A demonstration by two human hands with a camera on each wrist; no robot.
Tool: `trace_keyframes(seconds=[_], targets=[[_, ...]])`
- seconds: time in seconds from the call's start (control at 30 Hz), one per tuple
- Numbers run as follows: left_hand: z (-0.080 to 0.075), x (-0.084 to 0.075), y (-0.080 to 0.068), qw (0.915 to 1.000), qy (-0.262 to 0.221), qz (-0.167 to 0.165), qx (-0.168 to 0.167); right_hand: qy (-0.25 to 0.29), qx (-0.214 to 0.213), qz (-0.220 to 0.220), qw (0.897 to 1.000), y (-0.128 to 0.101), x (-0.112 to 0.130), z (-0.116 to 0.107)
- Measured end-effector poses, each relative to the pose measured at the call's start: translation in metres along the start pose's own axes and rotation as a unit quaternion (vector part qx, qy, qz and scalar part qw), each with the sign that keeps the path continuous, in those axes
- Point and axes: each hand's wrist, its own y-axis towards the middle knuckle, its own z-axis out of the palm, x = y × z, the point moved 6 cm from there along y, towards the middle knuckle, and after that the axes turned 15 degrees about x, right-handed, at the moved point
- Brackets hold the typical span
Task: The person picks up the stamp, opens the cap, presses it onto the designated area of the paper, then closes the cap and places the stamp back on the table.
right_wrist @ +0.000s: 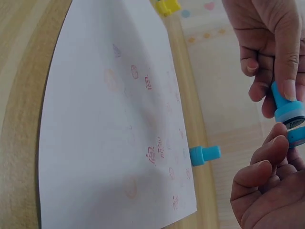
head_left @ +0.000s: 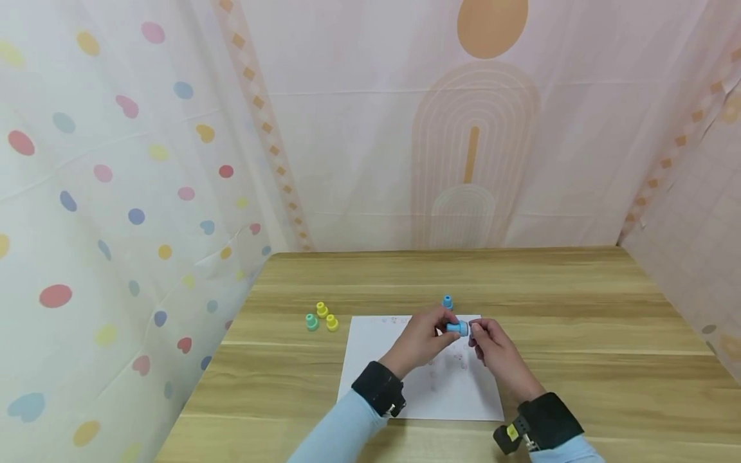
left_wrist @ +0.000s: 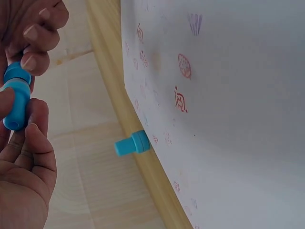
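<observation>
A small blue stamp is held just above the white paper, between both hands. My left hand pinches the stamp's body. My right hand pinches its blue cap at the wide end. In the right wrist view a thin gap with a dark stamp face shows between body and cap. A second blue stamp stands on the table just beyond the paper's far edge, also seen in the wrist views as the standing blue stamp. Faint red and purple stamp marks dot the sheet.
Two yellow stamps and a green stamp stand together on the wooden table, left of the paper. Patterned cloth walls close in the left, back and right sides. Black wrist straps sit on both light-blue sleeves.
</observation>
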Motion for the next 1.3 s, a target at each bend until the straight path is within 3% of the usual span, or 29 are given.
trace_keyframes(seconds=[0.23, 0.73, 1.0, 1.3], targets=[[0.0051, -0.0023, 0.0028, 0.9998, 0.013, 0.01, 0.009, 0.009, 0.004, 0.002, 1.0, 0.0014, -0.0007, -0.001], [0.0106, -0.001, 0.0016, 0.9999, -0.003, -0.012, 0.008, 0.01, 0.008, 0.002, 1.0, 0.0013, -0.004, -0.0006], [0.0085, -0.0077, 0.0025, 0.9999, -0.004, 0.012, -0.007, 0.004, 0.011, -0.018, 1.0, 0.0038, 0.001, -0.0017], [0.0072, -0.0089, 0.0027, 0.9999, -0.007, 0.012, 0.002, 0.002, 0.015, -0.016, 1.0, 0.0031, 0.0019, -0.0022]])
